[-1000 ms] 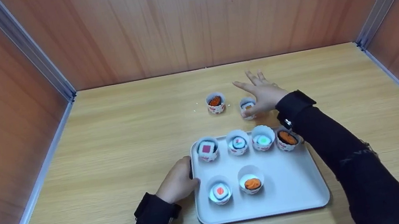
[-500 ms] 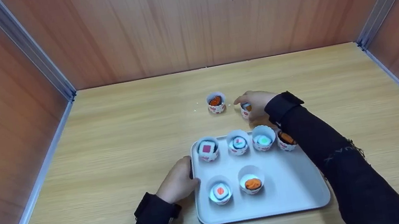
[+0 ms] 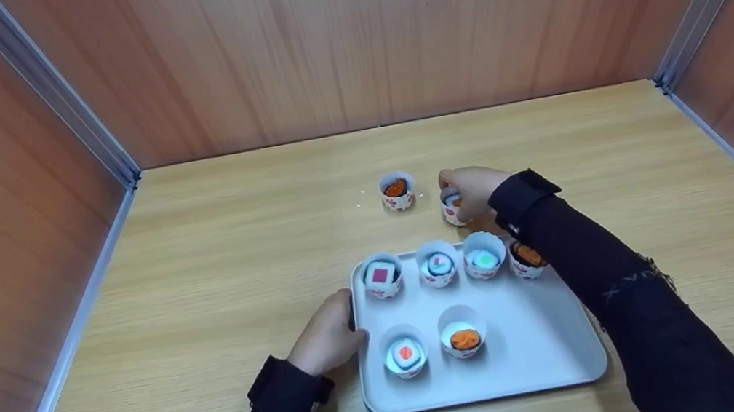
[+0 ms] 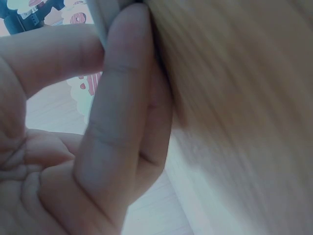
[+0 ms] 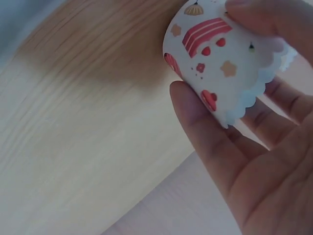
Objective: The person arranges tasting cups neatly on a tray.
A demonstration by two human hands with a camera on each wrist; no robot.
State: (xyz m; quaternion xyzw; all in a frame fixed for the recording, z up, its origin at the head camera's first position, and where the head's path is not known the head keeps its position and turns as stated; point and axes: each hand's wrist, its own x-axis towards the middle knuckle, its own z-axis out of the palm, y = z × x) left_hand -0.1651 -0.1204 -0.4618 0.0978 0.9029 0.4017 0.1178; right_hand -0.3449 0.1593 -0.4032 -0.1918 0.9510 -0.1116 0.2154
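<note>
My right hand (image 3: 471, 188) holds a paper baking cup (image 3: 452, 213) between thumb and fingers, beyond the tray's far edge. In the right wrist view this cup (image 5: 210, 54) has a scalloped rim and printed cake pictures, and my fingers lie round its side. A pale topping shows partly in its mouth. My left hand (image 3: 325, 334) grips the left rim of a light grey tray (image 3: 544, 347), fingers on its outer side. Several such cups stand along the tray's far edge, one holding a piece with a dark red square (image 3: 382, 275). Nearer stand two more cups, one with an orange topping (image 3: 465, 339).
Another cup (image 3: 397, 192) with a dark orange-red topping stands on the wooden table left of my right hand, with small white crumbs beside it. My right sleeve (image 3: 598, 272) passes over the tray's right side. Wood-grain panels (image 3: 362, 37) enclose the back and sides.
My right hand has gone from spread fingers over the cup to curled fingers around it. The cup has shifted slightly towards the tray. My left hand stays at the tray's rim.
</note>
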